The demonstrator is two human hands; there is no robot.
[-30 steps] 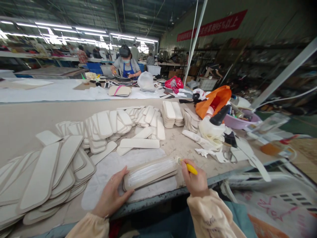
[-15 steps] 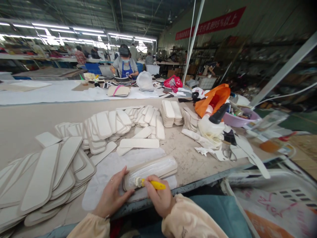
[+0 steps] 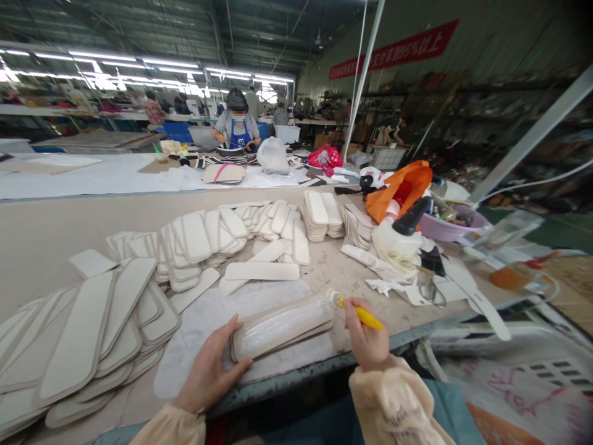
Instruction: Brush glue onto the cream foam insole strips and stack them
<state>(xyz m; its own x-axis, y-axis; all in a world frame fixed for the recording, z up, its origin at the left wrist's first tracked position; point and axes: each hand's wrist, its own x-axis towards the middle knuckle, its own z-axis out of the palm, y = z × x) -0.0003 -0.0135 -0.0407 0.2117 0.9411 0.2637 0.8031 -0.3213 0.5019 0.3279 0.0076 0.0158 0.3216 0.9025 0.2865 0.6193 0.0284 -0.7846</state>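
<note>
A small stack of long, pale panels with rounded ends [image 3: 290,322] lies in front of me, slightly askew. The top panel has a wet, shiny white coating streaked along it. My left hand [image 3: 214,361] grips the stack's left end, its fingers at the far corner and its thumb along the near edge. In my right hand [image 3: 368,334] is the yellow handle of a brush [image 3: 362,313]. The brush's bristles, smeared white, are at the far right end of the top panel. A white sheet [image 3: 189,337] lies beneath the stack.
Many similar panels [image 3: 76,334] are heaped at the left and across the middle. At the right lie scissors [image 3: 430,295], a black-nozzled white bottle [image 3: 393,238], an orange bag [image 3: 398,188] and a purple basin [image 3: 456,225]. A co-worker [image 3: 237,127] sits across the table.
My right hand has carried the brush rightward along the top panel, from its left end to its right end. My left hand stays at the left end.
</note>
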